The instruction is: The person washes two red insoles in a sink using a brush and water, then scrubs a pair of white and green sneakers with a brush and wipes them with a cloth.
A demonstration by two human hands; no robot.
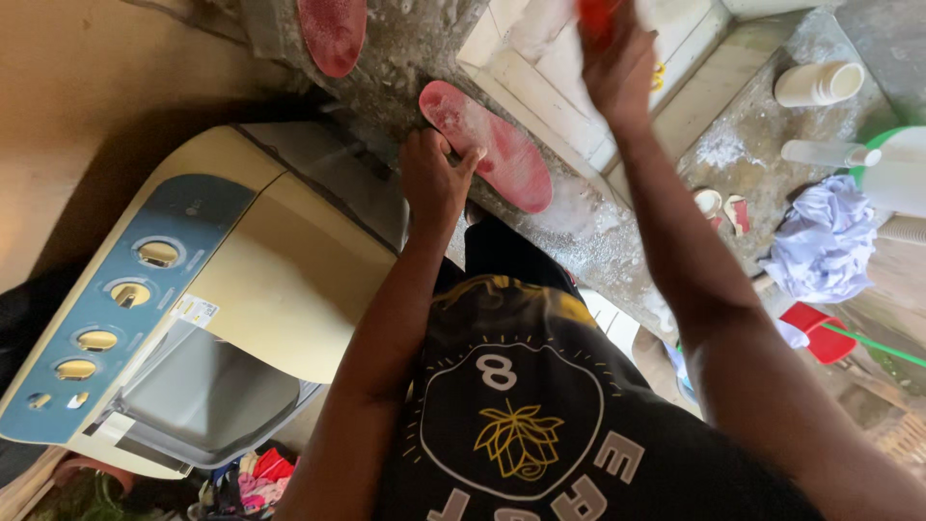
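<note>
Two red rubber shoe insoles lie on the wet grey concrete counter. The left hand presses the nearer insole flat; the right hand grips a blurred red object above it. The farther insole lies untouched, so scrubbing seems partway through.

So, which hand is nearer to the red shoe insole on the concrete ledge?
The left. The left hand presses on the near end of the red insole, fingers touching it. The right hand is raised beside it, apart, holding something red.
</note>
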